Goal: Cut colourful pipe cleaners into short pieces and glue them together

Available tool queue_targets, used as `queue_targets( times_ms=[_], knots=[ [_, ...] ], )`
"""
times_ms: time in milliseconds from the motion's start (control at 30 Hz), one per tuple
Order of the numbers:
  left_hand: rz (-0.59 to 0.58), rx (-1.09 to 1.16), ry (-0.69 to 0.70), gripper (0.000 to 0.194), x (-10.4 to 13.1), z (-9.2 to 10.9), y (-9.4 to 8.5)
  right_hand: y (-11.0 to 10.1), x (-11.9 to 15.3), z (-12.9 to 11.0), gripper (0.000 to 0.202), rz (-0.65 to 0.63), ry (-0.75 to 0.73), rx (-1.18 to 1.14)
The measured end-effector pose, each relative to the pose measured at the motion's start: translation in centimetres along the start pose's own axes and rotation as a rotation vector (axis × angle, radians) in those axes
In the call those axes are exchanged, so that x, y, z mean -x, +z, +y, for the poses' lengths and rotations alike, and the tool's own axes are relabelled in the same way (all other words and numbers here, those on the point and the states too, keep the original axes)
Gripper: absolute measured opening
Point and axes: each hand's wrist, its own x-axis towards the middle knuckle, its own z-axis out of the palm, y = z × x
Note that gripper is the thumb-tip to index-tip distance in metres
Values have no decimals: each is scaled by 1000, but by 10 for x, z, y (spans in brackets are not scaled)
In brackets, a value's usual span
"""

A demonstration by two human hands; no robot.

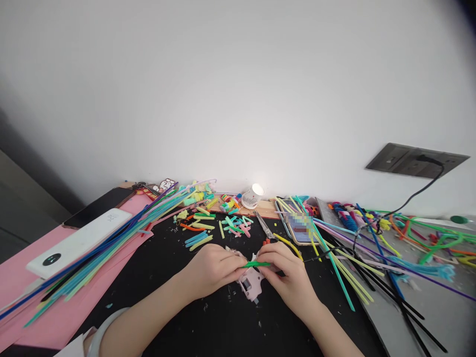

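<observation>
Between my two hands stretches a short green pipe cleaner. My left hand pinches its left end and my right hand its right end. Just below the fingertips a small pale pink device lies on the black mat, partly covered by the fingers; I cannot make out its kind. Scissors with orange handles lie beyond my right hand, their handles partly hidden by it. Past my left hand are cut pipe cleaner pieces in blue, yellow and orange, and a loose heap of green and pink bits.
A paper cup stands near the wall. Long pipe cleaners lie over a white power bank at left. More cross a phone at right. A black cable runs down from the wall socket.
</observation>
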Motion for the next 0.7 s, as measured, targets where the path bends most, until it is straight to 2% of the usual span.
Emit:
queue_targets(
  times_ms=[700],
  knots=[
    [14,-16,-34,9,1,-1,2,1,-2,1,8,32,42,-16]
  ],
)
